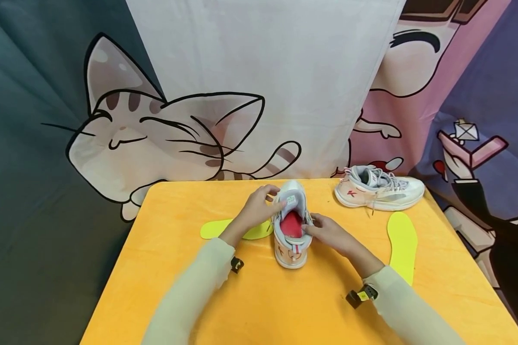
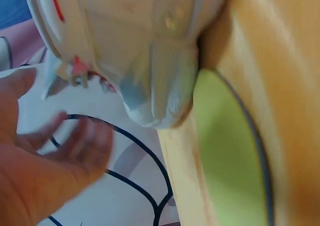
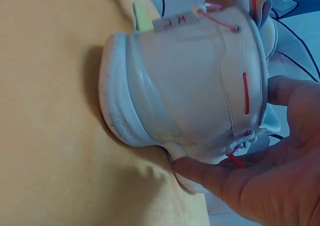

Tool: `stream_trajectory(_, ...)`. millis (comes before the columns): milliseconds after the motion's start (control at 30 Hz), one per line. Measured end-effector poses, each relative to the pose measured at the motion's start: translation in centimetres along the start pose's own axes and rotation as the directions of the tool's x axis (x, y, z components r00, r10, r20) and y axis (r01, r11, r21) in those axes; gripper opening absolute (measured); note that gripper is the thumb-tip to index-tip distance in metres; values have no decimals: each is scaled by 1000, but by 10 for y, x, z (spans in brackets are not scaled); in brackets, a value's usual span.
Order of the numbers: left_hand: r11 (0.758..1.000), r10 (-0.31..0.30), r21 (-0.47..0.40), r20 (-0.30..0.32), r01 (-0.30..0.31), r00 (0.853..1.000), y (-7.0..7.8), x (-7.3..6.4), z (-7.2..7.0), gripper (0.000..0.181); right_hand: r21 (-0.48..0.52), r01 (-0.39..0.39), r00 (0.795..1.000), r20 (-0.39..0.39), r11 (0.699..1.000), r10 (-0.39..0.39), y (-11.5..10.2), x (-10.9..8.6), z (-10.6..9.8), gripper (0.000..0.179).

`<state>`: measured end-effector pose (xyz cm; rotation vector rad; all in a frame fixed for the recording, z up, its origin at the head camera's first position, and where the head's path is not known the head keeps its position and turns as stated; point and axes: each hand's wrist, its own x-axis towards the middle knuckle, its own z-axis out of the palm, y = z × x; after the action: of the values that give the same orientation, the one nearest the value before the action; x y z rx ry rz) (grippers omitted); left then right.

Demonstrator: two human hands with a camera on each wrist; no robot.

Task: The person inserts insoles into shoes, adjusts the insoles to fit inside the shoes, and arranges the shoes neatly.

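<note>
A white sneaker [image 1: 290,258] stands upright on the table, its heel toward me and a red lining [image 1: 291,225] showing inside. My right hand [image 1: 331,234] grips its right side; in the right wrist view the thumb [image 3: 282,90] hooks over the collar and a finger [image 3: 200,172] lies along the outside. At the tongue [image 1: 291,200] is my left hand [image 1: 257,209], its fingers loosely bent. The left wrist view shows that hand [image 2: 55,161] blurred, with a gap between its fingers and the shoe [image 2: 170,81]. Partly behind the shoe and left forearm lies a yellow-green insole [image 1: 213,229].
A second white sneaker [image 1: 382,191] stands on its sole at the back right of the yellow table [image 1: 276,306]. Another yellow-green insole [image 1: 402,244] lies in front of it, beside my right forearm. A printed cloth [image 1: 259,57] hangs behind the table.
</note>
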<state>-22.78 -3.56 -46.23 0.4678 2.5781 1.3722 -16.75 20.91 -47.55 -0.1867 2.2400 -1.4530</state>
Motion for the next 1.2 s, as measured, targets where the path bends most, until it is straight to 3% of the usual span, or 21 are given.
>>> stream_trajectory(133, 994, -105, 0, 10, 105, 994, 1, -14, 6, 72, -88, 22, 999, -42, 996, -26, -3, 7, -3, 59)
stream_trajectory(233, 990, -143, 21, 37, 143, 989, 2, -21, 13, 72, -149, 22, 998, -53, 989, -30, -4, 10, -5, 56)
stream_trajectory(333, 990, -139, 17, 40, 139, 989, 1, -24, 20, 58, -157, 15, 998, -52, 988, -23, -5, 13, -7, 51)
stream_trajectory(533, 995, -99, 9, -50, 99, 994, 0, -26, 29, 26, -83, 13, 999, -35, 996, -16, -6, 15, -6, 47)
stream_trajectory(700, 997, -75, 13, -64, 76, 995, 3, -29, 31, 26, -72, 26, 999, -38, 997, -29, -6, 9, -5, 46)
stream_trajectory(833, 996, -89, -2, -55, 89, 994, 5, -33, 33, 26, -43, 43, 999, -20, 998, -43, -2, 4, -6, 46)
stream_trajectory(1200, 993, -91, -84, -34, 88, 995, -2, -35, 31, 24, 119, 64, 994, 79, 991, -74, 18, 5, -19, 51)
